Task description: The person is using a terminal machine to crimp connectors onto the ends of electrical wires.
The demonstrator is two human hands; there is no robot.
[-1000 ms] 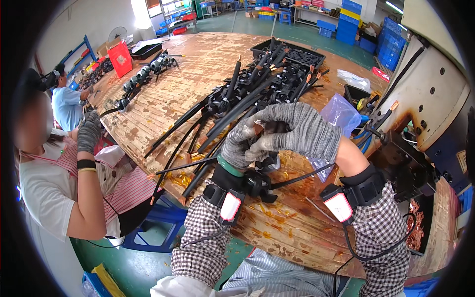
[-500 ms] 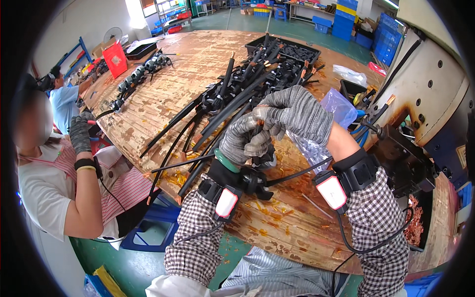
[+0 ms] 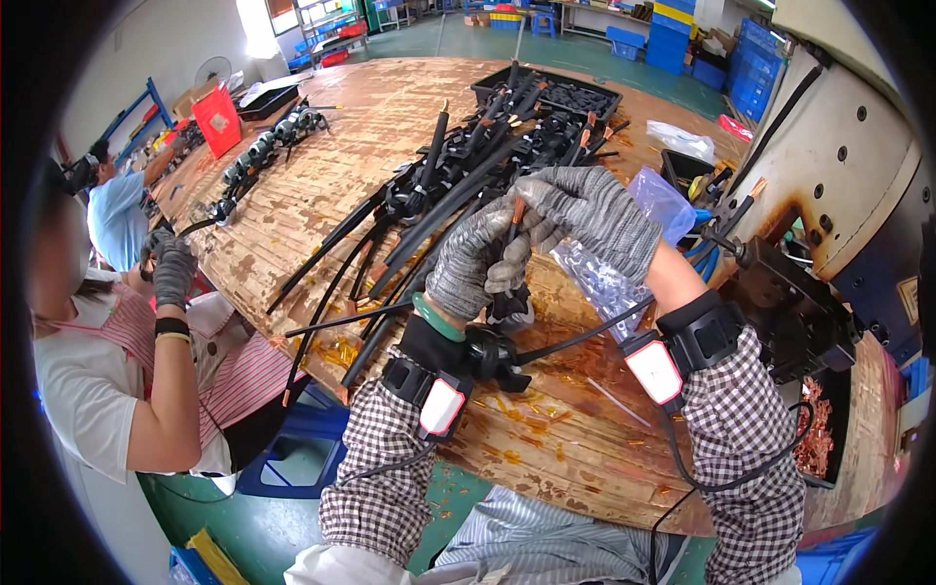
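Both my hands wear grey knit gloves and meet over the middle of the table. My left hand (image 3: 475, 255) is closed around a black cable whose bare copper end (image 3: 518, 209) points up between the gloves. The thumb and fingers of my right hand (image 3: 593, 216) are pinched together beside that copper end; whether they touch the strands is hard to tell. Below my left hand sits a black clamp-like part (image 3: 510, 310), partly hidden by the glove, with black cables running out to both sides. Beyond my hands lies a pile of black cables with fittings (image 3: 458, 175).
A black tray (image 3: 600, 96) of small black parts stands behind the pile. At right are a machine (image 3: 790, 283), a clear plastic bag (image 3: 597, 283) and a bin of copper scraps (image 3: 814, 434). A co-worker (image 3: 117, 361) sits at left, near a row of fitted cables (image 3: 258, 156).
The copper cable end now shows between my gloves, where fingers covered it before. My right hand has shifted slightly off it. The co-worker's gloved hand has lowered a little.
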